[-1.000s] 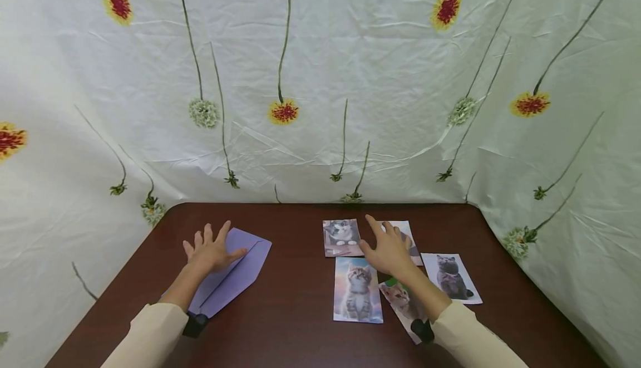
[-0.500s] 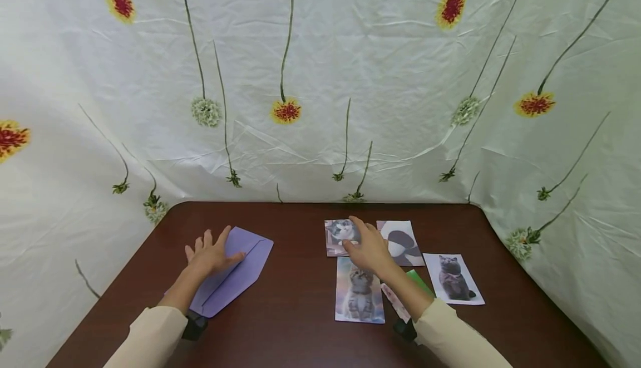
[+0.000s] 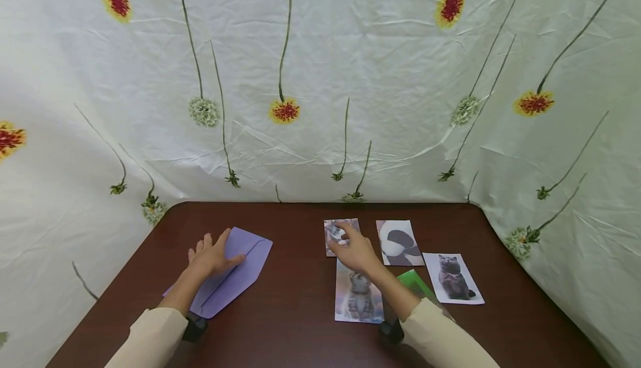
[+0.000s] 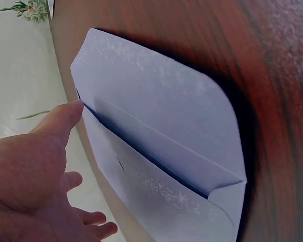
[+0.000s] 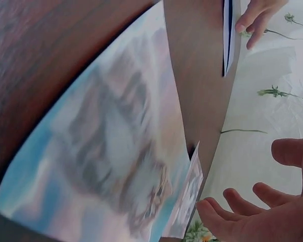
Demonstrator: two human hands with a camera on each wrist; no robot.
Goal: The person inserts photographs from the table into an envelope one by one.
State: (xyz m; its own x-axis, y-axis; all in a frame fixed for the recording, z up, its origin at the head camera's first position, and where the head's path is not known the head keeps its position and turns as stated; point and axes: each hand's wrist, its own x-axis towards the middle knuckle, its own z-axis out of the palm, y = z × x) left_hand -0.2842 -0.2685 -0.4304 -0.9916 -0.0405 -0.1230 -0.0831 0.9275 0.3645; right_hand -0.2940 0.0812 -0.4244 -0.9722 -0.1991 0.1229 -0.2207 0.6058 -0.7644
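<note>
On the left, a purple envelope (image 3: pixel 237 268) lies with its flap unfolded, its pocket mouth showing in the left wrist view. My left hand (image 3: pixel 210 258) is over the envelope's left side, fingers spread, the thumb overlapping the edge of the pocket (image 4: pixel 141 166). My right hand (image 3: pixel 356 251) hovers above the cat photos, thumb and fingers apart with nothing between them. Its fingers partly cover a small photo of a grey-and-white cat (image 3: pixel 329 239). Below the hand lies a tabby kitten photo (image 3: pixel 358 307) on a pastel background, large in the right wrist view.
Right of my hand lie a brown-and-white picture (image 3: pixel 400 244) and a photo of a grey cat (image 3: pixel 453 279). A green-edged photo (image 3: pixel 414 281) is mostly hidden under my right forearm. The dark wooden table (image 3: pixel 290 323) meets a flowered white cloth (image 3: pixel 320 151) behind.
My right hand has moved left, from over the brown-and-white picture to over the small cat photo, uncovering that picture. My left hand has stayed at the envelope.
</note>
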